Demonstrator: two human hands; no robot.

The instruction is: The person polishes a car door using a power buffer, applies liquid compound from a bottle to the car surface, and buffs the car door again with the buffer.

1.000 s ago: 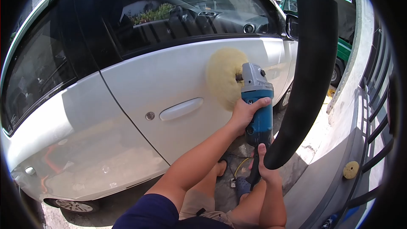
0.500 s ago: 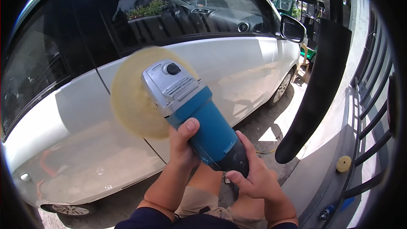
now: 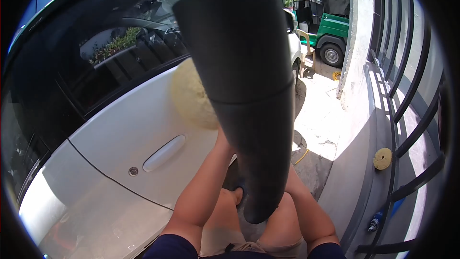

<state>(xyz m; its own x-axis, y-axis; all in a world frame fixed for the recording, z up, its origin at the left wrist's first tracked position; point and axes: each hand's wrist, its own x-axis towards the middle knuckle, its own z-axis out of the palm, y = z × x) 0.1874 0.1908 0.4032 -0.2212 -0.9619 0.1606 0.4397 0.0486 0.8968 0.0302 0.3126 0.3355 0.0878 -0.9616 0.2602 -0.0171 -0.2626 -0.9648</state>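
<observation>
A yellow polishing pad (image 3: 191, 93) stands in front of the white car door (image 3: 143, 115), just below the window; I cannot tell whether it touches the paint. The blue polisher body behind it is hidden by a thick black curved piece (image 3: 249, 81) that hangs close to the camera. My left forearm (image 3: 203, 182) runs up toward the pad, and its hand disappears behind the black piece near the wrist. From the other side my right forearm (image 3: 306, 201) also reaches in behind it. The fingers of both hands are out of sight.
A door handle (image 3: 164, 153) and a lock (image 3: 133, 171) sit on the car's side. To the right, a ledge with black bars (image 3: 414, 86) holds a spare yellow pad (image 3: 382, 158) and a blue bottle (image 3: 375, 221). Ahead are a plastic chair (image 3: 306, 50) and a green vehicle (image 3: 332, 33).
My view has shifted right and forward along the car. The black piece has swung left, covering the polisher and hands that showed before, both gripping it. The pad now looks less blurred.
</observation>
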